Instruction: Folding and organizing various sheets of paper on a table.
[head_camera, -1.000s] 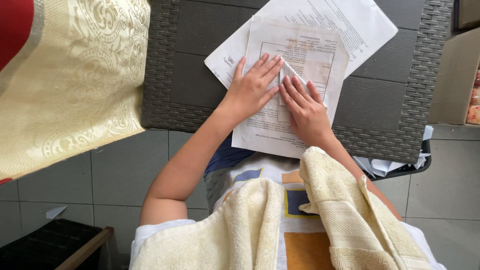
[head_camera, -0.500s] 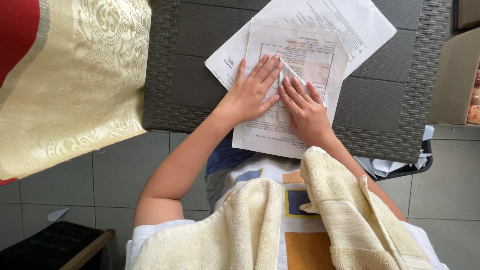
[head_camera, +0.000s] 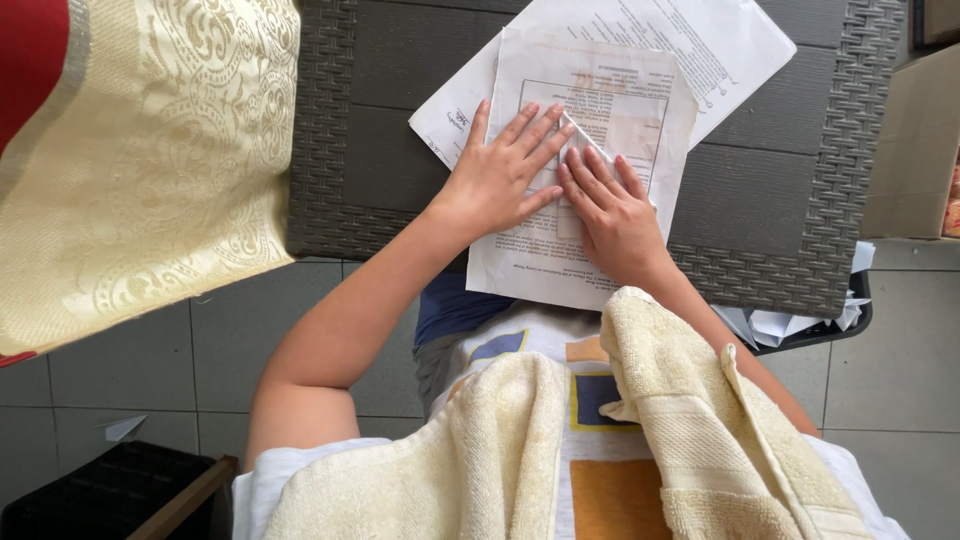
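A small folded piece of white paper (head_camera: 583, 148) lies on a printed sheet (head_camera: 640, 110) on the dark wicker-edged table (head_camera: 400, 150). My left hand (head_camera: 505, 175) lies flat with fingers spread, its fingertips pressing on the folded paper's left side. My right hand (head_camera: 615, 215) presses flat on the paper from below right, its fingers running along the crease. A second printed sheet (head_camera: 720, 40) lies under the first, angled toward the far right. A cream towel (head_camera: 700, 420) hangs over my shoulders.
A gold patterned cloth with a red edge (head_camera: 140, 160) hangs at the left. A cardboard box (head_camera: 915, 140) stands right of the table. A dark bin holding crumpled paper (head_camera: 800, 325) sits under the table's right corner. A black crate (head_camera: 110, 495) is at bottom left on the grey tiled floor.
My left hand's fingers have spread a little wider and shifted slightly along the folded paper. The right hand stays pressed in place.
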